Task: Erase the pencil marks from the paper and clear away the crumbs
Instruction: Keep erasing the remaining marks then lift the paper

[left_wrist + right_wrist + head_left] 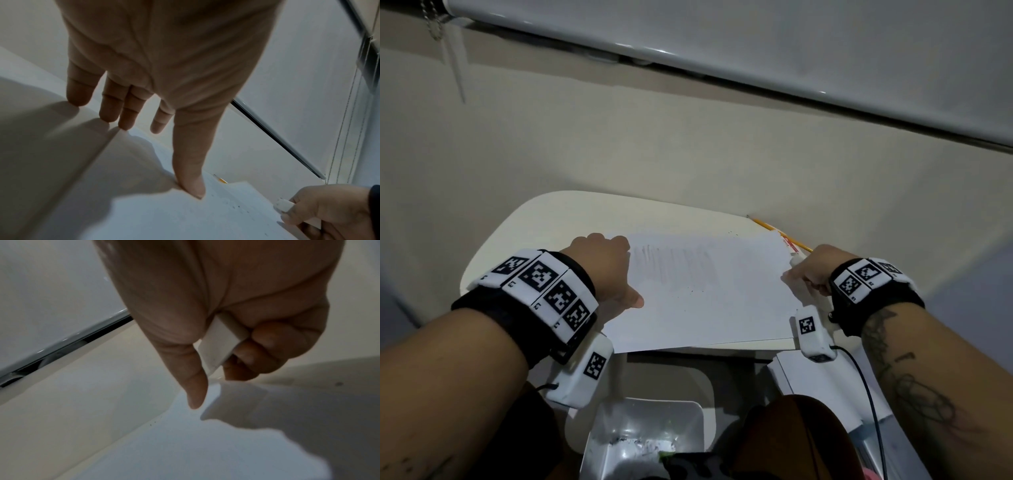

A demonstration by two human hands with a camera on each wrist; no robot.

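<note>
A small cream table (524, 226) stands against a pale wall under a lowered roller blind (791, 51), and on it lies the sheet of paper (705, 308), its near edge reaching the table's front edge. Faint grey pencil marks (671, 265) show on its far left part, and a few dark crumbs (693, 292) sit near the middle. My left hand (604, 270) lies with fingers straight, thumb pressing the paper's left edge, fingertips on the table. My right hand (813, 274) pinches a white eraser (219, 345) between thumb and curled fingers, just above the paper's right edge. A yellow pencil (779, 231) lies by the wall beyond it. A white bin (643, 442) sits below, at my knees. I judge the risk to be creasing or tearing: with only one edge pinned, a hard stroke could buckle the sheet, and a careless sweep could scatter crumbs past the bin.
</note>
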